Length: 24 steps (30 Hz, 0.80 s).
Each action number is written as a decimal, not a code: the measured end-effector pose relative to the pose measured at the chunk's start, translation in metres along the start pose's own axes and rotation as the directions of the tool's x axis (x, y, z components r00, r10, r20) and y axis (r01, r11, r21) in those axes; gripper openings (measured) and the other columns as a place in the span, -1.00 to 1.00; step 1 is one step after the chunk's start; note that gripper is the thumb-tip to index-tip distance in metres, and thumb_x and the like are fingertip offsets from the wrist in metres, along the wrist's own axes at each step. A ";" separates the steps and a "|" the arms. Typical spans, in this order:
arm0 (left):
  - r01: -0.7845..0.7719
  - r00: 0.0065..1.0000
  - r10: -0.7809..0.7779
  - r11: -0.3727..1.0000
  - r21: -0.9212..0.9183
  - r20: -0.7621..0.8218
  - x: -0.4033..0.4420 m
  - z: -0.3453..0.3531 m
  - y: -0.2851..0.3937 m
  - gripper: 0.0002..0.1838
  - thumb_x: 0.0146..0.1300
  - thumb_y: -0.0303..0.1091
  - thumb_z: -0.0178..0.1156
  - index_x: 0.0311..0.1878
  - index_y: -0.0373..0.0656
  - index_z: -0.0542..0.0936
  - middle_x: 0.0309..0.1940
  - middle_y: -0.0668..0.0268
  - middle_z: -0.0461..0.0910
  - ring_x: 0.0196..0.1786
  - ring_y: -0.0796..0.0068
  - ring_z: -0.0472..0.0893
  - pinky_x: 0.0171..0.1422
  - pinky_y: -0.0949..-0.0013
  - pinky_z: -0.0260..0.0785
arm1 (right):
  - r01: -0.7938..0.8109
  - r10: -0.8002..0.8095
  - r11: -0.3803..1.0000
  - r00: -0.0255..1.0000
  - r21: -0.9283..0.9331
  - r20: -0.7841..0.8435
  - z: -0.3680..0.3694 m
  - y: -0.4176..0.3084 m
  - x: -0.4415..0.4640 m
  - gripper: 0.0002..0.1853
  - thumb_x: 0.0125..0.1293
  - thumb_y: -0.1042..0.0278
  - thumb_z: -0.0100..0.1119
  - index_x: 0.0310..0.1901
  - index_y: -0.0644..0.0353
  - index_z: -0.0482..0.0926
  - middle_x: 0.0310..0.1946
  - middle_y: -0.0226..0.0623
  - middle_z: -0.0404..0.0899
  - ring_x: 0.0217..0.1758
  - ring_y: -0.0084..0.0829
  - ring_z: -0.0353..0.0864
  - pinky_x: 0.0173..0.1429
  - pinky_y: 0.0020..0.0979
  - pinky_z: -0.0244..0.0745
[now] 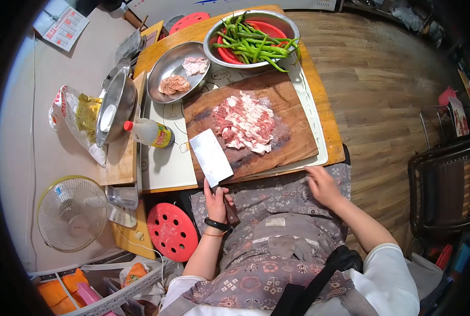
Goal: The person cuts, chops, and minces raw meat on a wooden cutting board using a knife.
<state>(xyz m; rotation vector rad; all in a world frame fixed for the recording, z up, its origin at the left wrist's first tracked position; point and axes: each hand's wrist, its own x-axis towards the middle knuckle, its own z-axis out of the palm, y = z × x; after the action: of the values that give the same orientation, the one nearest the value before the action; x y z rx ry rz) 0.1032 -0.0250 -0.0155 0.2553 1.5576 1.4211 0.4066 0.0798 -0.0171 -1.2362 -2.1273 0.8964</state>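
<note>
Sliced raw meat (245, 122) is lying in a heap on the wooden cutting board (293, 102). The left hand (217, 204) is gripping the handle of a cleaver (211, 157), fingers closed, and the blade is covering the board's near left corner. The right hand (323, 185) is hovering beside the board's near right corner, fingers parted and loosely bent.

A steel basin (212, 51) is crowding the board's far edge, holding a red colander (225, 54) and green chili peppers (256, 43). To its left, a steel bowl (164, 66) is carrying two portions of meat (174, 85). A red-capped bottle (153, 133) is standing left of the cleaver. Farther left, a wire-caged fan (72, 213) and a red perforated stool (173, 231) are standing.

The bottle is bearing a yellow label, and a wall notice (66, 28) is showing red print; both are too small to read.
</note>
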 end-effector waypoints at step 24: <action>-0.653 0.737 0.475 0.313 0.690 0.481 0.023 0.066 0.030 -0.32 0.17 -0.56 0.05 0.38 -0.33 0.09 0.12 -0.03 0.44 0.04 0.29 0.55 0.07 0.34 0.42 | -0.615 0.202 0.303 0.788 0.728 0.582 0.055 -0.063 0.070 -0.58 0.42 0.10 -0.03 0.19 0.16 0.35 0.02 -0.31 0.48 -0.03 -0.48 0.54 -0.03 -0.37 0.47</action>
<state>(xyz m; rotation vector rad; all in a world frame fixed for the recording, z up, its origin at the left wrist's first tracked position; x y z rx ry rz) 0.1278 0.0426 0.0090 1.6591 1.9783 0.9227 0.3019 0.1033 0.0022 -1.0047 -1.0349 2.3171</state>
